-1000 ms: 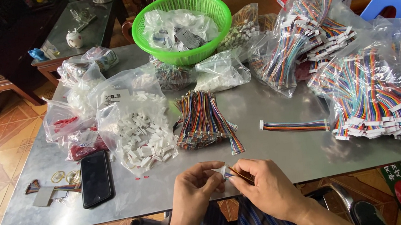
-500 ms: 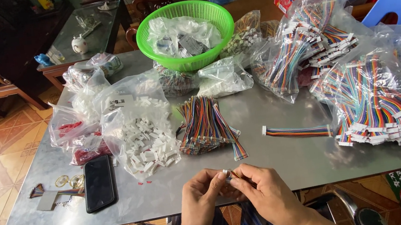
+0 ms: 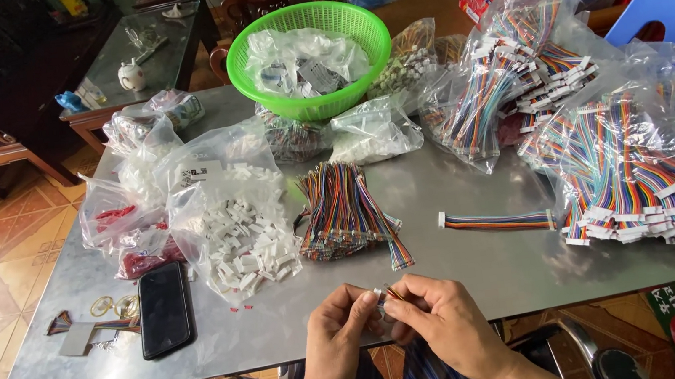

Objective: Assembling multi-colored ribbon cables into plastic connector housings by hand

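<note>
While both hands meet at the near edge of the steel table (image 3: 484,283), the left hand (image 3: 334,342) and the right hand (image 3: 446,321) are pinched together on one small piece: a short rainbow ribbon cable end with a white connector housing (image 3: 382,297) held between the fingertips, just above the table edge and clear of its surface. The left thumb and forefinger close on the white housing; the right fingers press the coloured wires toward it.

Against the pictures from a second and half a second earlier, the hands sit in nearly the same place, but the fingertips have drawn tighter around the piece and less of the wire shows between them. I judge that the wires are being seated in the housing, and that this piece is close to joined.

Just beyond the hands lies a loose bundle of rainbow ribbon cables (image 3: 344,210), and to its left an open clear bag of white connector housings (image 3: 237,235). A single finished cable (image 3: 498,220) lies apart to the right, near the bags of finished rainbow cables (image 3: 650,179). A black phone (image 3: 164,308) lies face up at the left, and a green plastic basket (image 3: 309,53) holding bagged parts stands at the far side.
</note>
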